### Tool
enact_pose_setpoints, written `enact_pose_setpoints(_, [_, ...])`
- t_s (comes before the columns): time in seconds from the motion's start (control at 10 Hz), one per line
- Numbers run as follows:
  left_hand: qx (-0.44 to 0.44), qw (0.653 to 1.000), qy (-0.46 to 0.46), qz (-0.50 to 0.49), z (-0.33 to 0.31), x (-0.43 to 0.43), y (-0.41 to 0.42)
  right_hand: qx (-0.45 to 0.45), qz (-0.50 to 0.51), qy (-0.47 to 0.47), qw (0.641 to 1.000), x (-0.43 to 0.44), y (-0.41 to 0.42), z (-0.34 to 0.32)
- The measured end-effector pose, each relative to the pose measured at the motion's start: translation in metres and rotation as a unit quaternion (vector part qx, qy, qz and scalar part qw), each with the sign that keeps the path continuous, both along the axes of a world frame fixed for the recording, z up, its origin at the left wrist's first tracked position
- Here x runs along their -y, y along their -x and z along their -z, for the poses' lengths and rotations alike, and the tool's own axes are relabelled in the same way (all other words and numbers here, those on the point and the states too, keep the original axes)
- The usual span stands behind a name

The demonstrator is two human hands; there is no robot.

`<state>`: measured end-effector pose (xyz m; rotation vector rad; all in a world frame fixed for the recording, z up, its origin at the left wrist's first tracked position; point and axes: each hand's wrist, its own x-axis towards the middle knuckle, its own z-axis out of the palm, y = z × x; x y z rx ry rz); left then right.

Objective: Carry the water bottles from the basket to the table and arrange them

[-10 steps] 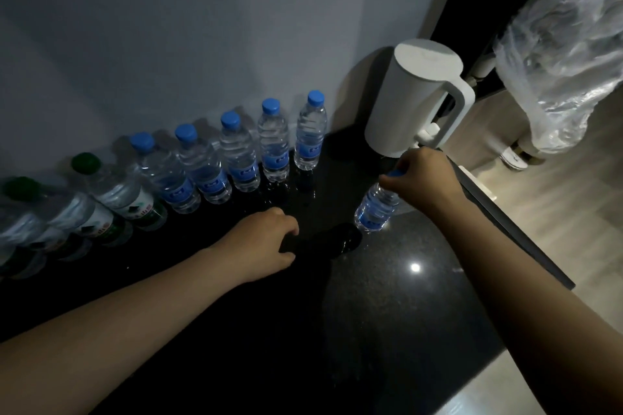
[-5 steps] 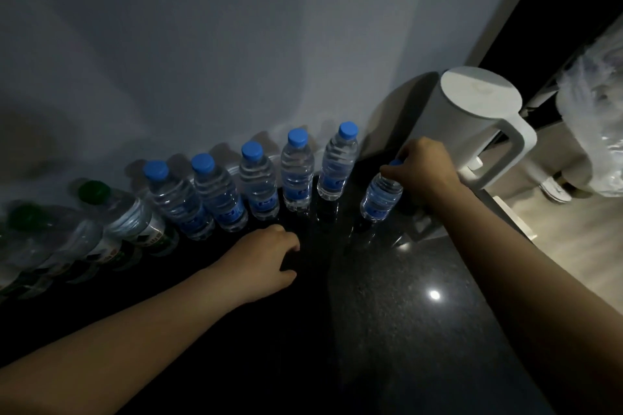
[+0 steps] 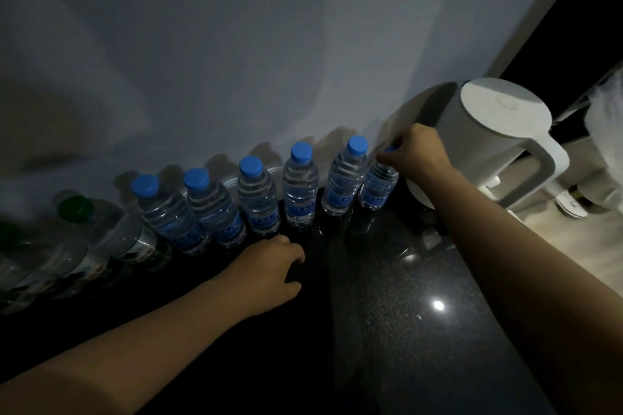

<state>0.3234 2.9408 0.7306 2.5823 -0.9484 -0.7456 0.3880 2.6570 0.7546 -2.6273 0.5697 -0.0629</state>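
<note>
Several clear water bottles with blue caps point(image 3: 300, 189) stand in a row along the wall on the dark stone table point(image 3: 421, 330). At the row's right end stands one more blue-capped bottle point(image 3: 377, 189), upright, with my right hand point(image 3: 416, 155) closed over its cap. Left of the row are bottles with green caps point(image 3: 111, 236), dim and partly out of view. My left hand point(image 3: 269, 266) rests curled on the table in front of the row and holds nothing. The basket is not in view.
A white electric kettle point(image 3: 495, 141) stands just right of the held bottle, close to my right hand. A grey wall backs the row. The table's right edge drops to a pale floor point(image 3: 573, 246), where a clear plastic bag point(image 3: 603, 118) hangs.
My right hand has carried the bottle from the table's middle to the wall and stood it at the right end of the row. The left hand has stayed put.
</note>
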Motion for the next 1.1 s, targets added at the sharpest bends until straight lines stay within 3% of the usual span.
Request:
enact_pose_setpoints(0.7, [0.016, 1.0, 0.009, -0.007, 0.011, 0.007, -0.017, 0.014, -0.012, 0.01, 1.0, 0.005, -0.02, 0.016])
enact_pose_setpoints(1.1, [0.021, 0.999, 0.032, -0.011, 0.005, 0.002, -0.016, -0.022, -0.018, 0.013, 1.0, 0.003, -0.009, 0.008])
